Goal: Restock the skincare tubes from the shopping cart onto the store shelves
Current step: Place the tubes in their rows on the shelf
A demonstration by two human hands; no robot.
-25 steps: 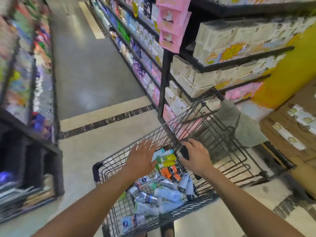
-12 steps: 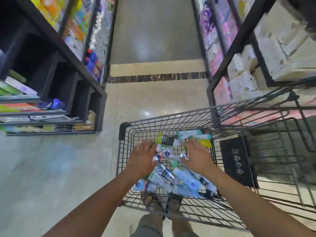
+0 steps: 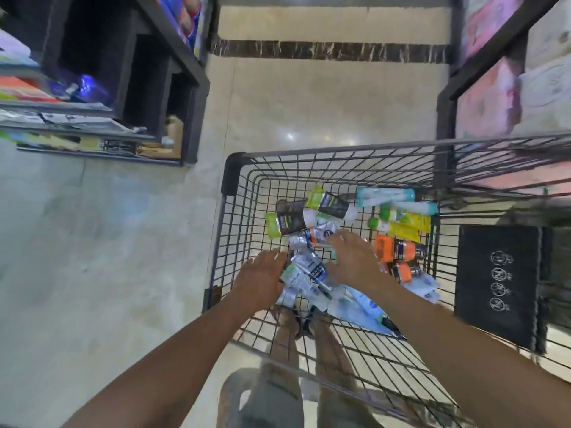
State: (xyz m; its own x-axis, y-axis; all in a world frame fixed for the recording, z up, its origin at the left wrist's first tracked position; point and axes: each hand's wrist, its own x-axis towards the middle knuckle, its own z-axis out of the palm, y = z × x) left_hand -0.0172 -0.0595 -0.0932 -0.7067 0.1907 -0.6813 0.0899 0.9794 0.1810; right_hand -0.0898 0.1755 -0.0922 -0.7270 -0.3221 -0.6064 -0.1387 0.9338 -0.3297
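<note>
Skincare tubes (image 3: 312, 239) lie loose on the wire floor of the shopping cart (image 3: 234, 168), none yet lifted out. Nearest us, under the right wrist, we count at least two pale blue tubes (image 3: 364, 307). The left hand (image 3: 261, 278) reaches in palm down, its thumb against the silver tubes (image 3: 309, 267); we cannot tell whether its fingers close on one. The right hand (image 3: 355, 257) lies flat across the pile with fingers extended and grips nothing. Over the last second our view has swung from the aisle down onto the basket, and both hands have stayed among the tubes, so we judge the pick step still in progress, with no stock moved to a shelf. Between the two hands lie at least three silver tubes. To the right of the right hand are two orange tubes (image 3: 395, 248). Beyond its fingertips are two yellow tubes (image 3: 408, 222), two teal-and-white tubes (image 3: 386, 196) and two dark tubes with green ends (image 3: 327, 205). Further out stand one shelf unit beyond the left hand (image 3: 191, 72) and one beyond the right hand (image 3: 445, 97).
</note>
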